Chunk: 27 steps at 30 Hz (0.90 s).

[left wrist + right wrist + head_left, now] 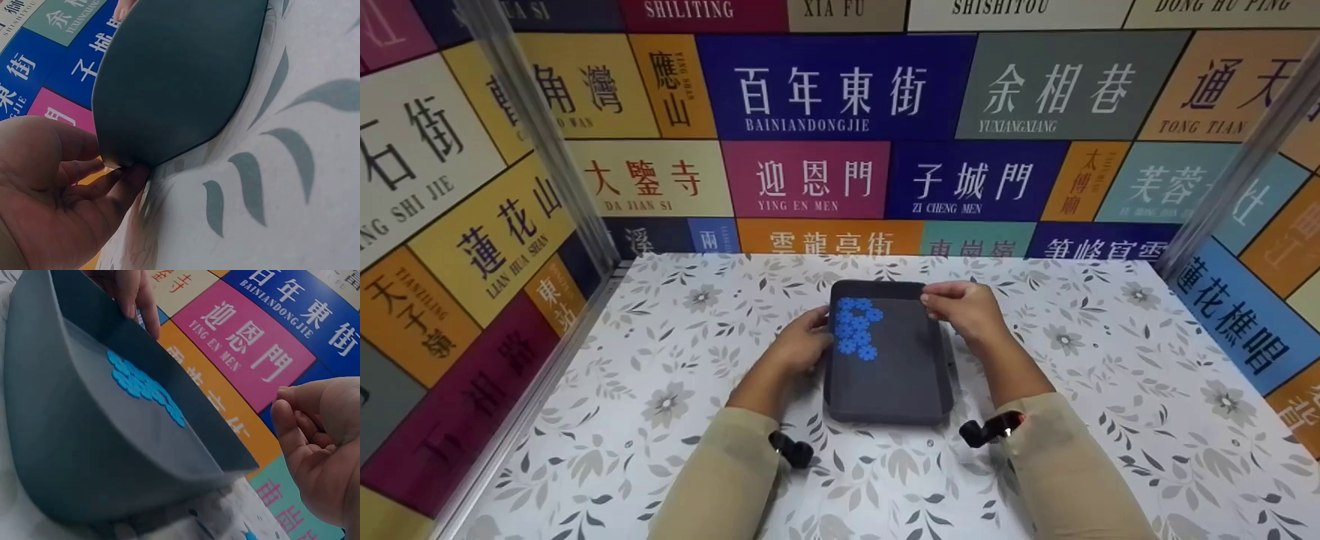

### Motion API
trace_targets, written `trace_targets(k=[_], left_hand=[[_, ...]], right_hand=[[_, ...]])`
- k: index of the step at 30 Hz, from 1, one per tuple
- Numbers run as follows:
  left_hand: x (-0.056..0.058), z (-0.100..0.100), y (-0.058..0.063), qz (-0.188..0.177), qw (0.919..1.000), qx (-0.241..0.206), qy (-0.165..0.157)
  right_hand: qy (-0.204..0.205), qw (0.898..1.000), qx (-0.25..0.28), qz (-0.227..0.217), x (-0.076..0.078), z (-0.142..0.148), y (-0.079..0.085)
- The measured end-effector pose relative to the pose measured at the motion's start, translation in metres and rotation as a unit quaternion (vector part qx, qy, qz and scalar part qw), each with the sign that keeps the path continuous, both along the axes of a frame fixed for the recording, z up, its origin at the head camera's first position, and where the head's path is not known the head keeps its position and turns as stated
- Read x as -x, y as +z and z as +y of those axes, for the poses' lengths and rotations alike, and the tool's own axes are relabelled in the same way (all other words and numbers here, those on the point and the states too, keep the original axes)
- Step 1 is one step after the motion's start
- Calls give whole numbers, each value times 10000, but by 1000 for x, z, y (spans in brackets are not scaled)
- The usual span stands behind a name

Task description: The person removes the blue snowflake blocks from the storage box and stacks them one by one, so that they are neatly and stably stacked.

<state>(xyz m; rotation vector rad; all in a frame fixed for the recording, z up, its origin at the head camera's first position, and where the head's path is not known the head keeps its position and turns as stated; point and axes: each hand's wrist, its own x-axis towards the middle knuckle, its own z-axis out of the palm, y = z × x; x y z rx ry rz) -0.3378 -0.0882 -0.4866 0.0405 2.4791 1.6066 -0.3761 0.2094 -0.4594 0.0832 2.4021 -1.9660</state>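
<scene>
A dark grey rectangular bin point(900, 386) sits on the table, with several blue flower-shaped pieces point(853, 328) joined in a patch at its far left inside. My left hand point(802, 341) holds the bin's left side, its fingertips point(135, 174) at the lower edge in the left wrist view and other fingers on the wall. By the bin's far right corner is my right hand point(971, 304), thumb and forefinger tips together and the other fingers curled. In the right wrist view the right hand point(320, 439) stands apart from the rim, nothing visible in its pinch.
A white tablecloth point(667, 405) with grey leaves and flowers covers the table. Panels with colourful street-name signs point(832, 86) rise behind and at both sides. A small blue bit point(250, 535) shows near the bin in the right wrist view.
</scene>
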Motion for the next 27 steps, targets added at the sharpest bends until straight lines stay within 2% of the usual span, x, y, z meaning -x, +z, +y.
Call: trace_targets(k=[10, 16, 21, 27], left_hand=[[-1, -3, 1, 153, 9999, -60, 52], [1, -2, 0, 205, 9998, -81, -30], [2, -3, 0, 193, 9998, -23, -79], [1, -3, -1, 183, 9996, 95, -200]], right_hand=[[397, 9986, -355, 64, 33, -27, 8], [554, 9940, -905, 249, 51, -39, 7], [686, 9888, -1199, 556, 64, -48, 2], [836, 9842, -1483, 485, 70, -51, -12]])
